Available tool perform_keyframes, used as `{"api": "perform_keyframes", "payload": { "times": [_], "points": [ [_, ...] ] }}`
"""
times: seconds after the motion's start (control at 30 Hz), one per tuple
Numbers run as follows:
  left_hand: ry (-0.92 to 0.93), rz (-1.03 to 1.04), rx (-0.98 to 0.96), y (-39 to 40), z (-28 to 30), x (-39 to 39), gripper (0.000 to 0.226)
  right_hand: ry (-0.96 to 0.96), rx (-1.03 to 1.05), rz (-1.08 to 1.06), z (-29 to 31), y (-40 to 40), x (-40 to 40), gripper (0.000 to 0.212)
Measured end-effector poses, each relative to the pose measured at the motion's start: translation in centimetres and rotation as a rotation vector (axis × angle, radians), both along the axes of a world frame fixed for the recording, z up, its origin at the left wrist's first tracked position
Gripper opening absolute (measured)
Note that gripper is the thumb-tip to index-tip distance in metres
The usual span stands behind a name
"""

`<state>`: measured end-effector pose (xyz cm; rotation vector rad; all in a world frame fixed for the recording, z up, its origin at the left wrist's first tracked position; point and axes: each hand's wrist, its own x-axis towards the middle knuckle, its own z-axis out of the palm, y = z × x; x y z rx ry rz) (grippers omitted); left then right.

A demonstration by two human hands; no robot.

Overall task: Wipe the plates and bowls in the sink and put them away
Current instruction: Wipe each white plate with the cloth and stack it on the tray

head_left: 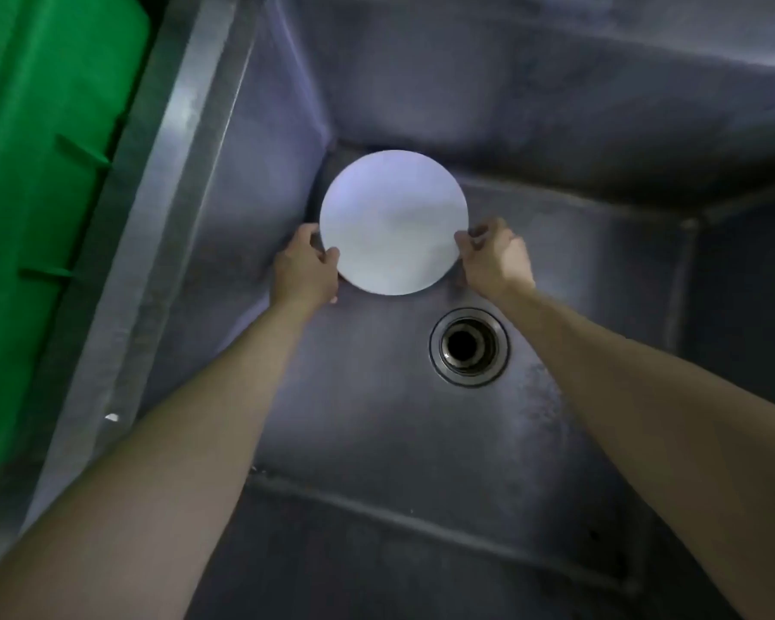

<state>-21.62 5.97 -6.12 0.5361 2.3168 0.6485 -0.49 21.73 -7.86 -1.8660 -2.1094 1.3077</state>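
A round white plate (393, 221) is in the far left corner of a deep steel sink (376, 418). My left hand (304, 270) grips the plate's lower left rim, thumb on top. My right hand (493, 257) pinches the lower right rim with curled fingers. Both forearms reach down into the basin. I cannot tell whether the plate rests on the sink floor or is lifted off it. No other dishes or cloth are in view.
The drain hole (468, 346) lies just right of and nearer than the plate. The sink's steel rim (162, 208) runs along the left. A green plastic bin (41, 172) stands beyond that rim at the far left.
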Motion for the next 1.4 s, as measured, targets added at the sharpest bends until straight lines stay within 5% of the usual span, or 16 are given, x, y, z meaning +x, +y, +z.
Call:
{"api": "perform_keyframes", "payload": {
  "times": [0.1, 0.43, 0.77, 1.07, 1.2, 1.3, 1.4],
  "points": [
    [0.058, -0.003, -0.013, 0.5, -0.8, -0.4, 0.027, -0.014, -0.008, 0.030, -0.4, 0.3, -0.8, 0.034],
    [0.204, -0.079, -0.005, 1.0, 0.5, -0.4, 0.036, 0.067, 0.044, 0.025, 2.8, -0.4, -0.1, 0.019],
    [0.337, -0.181, 0.343, -2.8, 16.7, 2.5, 0.032, 0.372, 0.091, -0.160, 18.6, -4.6, 3.8, 0.008],
    [0.420, -0.537, 0.769, -6.9, 33.2, 3.4, 0.024, 0.576, 0.139, -0.302, 31.6, -9.6, 4.4, 0.016],
    [0.429, -0.742, 0.857, -10.2, 38.4, 4.7, 0.025, 0.574, 0.167, -0.372, 35.1, -13.2, 4.6, 0.014],
    [0.564, -0.909, 0.857, -11.6, 39.6, 5.8, 0.047, 0.471, 0.160, -0.328, 35.9, -15.4, 4.9, 0.005],
    [0.653, -0.968, 0.797, -12.6, 39.9, 6.3, 0.053, 0.266, 0.138, -0.160, 35.5, -17.5, 6.7, 0.031]
  ]
}}
